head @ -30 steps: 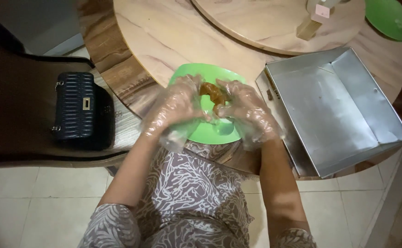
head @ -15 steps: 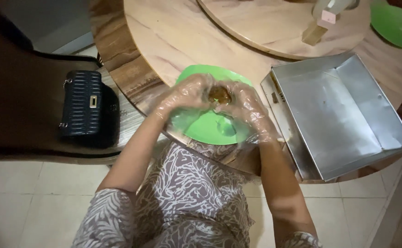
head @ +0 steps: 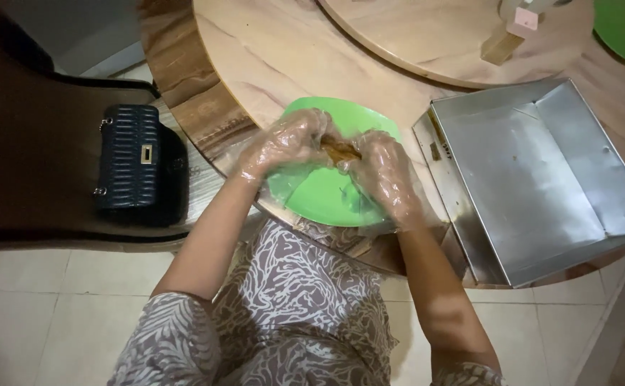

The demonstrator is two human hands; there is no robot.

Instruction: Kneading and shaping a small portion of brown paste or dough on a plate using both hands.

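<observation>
Compared with a second ago, our left hand (head: 287, 146) and right hand (head: 384, 175), both in clear plastic gloves, have closed in from either side; the brown food piece (head: 339, 150) is now pinched between their fingertips above the green plate (head: 312, 200), so the piece is under two-handed control. The plate sits at the round wooden table (head: 269, 57) edge. The open metal tray (head: 534, 179) lies just beside the right hand; bare tabletop remains beyond the plate
</observation>
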